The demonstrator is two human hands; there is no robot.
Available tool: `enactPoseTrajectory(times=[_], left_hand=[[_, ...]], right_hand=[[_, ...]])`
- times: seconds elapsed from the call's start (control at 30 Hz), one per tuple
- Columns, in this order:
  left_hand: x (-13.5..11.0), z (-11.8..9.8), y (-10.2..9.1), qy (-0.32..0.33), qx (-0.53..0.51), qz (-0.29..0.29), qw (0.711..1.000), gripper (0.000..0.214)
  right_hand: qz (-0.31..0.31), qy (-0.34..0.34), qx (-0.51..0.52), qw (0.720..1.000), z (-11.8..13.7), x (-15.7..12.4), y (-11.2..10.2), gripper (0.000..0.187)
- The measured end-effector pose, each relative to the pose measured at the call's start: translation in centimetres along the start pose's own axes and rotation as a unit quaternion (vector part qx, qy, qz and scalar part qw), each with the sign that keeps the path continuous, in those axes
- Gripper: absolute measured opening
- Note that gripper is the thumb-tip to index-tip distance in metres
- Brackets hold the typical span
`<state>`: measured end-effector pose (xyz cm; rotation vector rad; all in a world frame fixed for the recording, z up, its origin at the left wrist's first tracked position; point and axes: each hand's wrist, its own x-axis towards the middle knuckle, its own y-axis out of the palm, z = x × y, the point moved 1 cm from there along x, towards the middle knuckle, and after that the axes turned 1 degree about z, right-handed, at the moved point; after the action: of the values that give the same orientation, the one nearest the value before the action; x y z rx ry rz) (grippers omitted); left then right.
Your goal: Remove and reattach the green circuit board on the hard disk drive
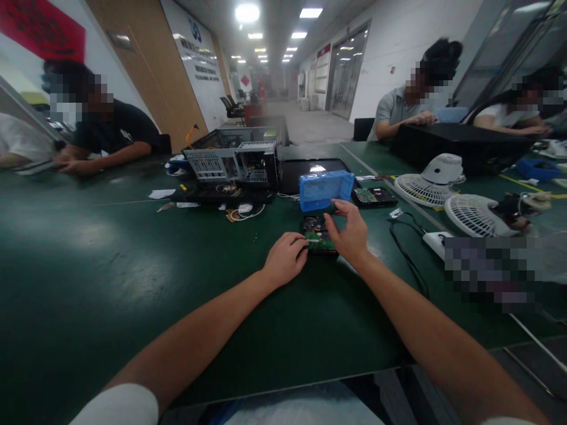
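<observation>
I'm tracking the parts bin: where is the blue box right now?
In the head view, the blue box stands at centre, just behind the drive touched by the left hand and right hand, with the computer case to its left.

A dark green matte tabletop (110, 254) carries a black hard drive with its green circuit board upward (318, 237) near the front; just behind it stands a blue plastic box (326, 190); to the right lie a second bare hard drive (375, 196), a white round desk fan (429, 183) and a black cable (405, 251); farther back sits an open grey metal computer case (233, 159); at left lie what look like white paper scraps (162, 193).
</observation>
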<state>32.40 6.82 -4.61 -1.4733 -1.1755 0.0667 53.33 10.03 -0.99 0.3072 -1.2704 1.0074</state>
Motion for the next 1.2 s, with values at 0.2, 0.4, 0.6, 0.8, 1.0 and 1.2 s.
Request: enactPoseTrajectory(times=[0.2,0.4,0.6,0.8,1.0,1.2], left_hand=[[-0.01,-0.06,-0.10,-0.003,-0.001,0.002,1.000,0.021],[-0.01,-0.08,-0.12,-0.002,-0.002,0.000,1.000,0.021],[0.01,-0.15,-0.22,-0.002,-0.004,0.002,1.000,0.021],[0.03,-0.16,-0.27,-0.004,-0.004,0.003,1.000,0.021],[0.02,-0.01,-0.06,0.002,-0.005,0.001,1.000,0.020],[-0.02,-0.01,-0.09,-0.001,-0.002,0.002,1.000,0.020]], right_hand=[[0.007,-0.007,-0.017,1.000,0.14,0.17,-0.38,0.035],[0.020,0.003,0.001,1.000,0.20,0.03,-0.23,0.039],[0.025,0.028,-0.006,0.999,0.14,-0.23,-0.11,0.038],[0.020,0.023,-0.022,0.999,0.33,0.02,-0.32,0.035],[0.028,0.008,-0.015,0.999,0.52,0.31,-0.47,0.033],[0.030,0.017,-0.020,0.999,0.47,0.11,-0.30,0.035]])
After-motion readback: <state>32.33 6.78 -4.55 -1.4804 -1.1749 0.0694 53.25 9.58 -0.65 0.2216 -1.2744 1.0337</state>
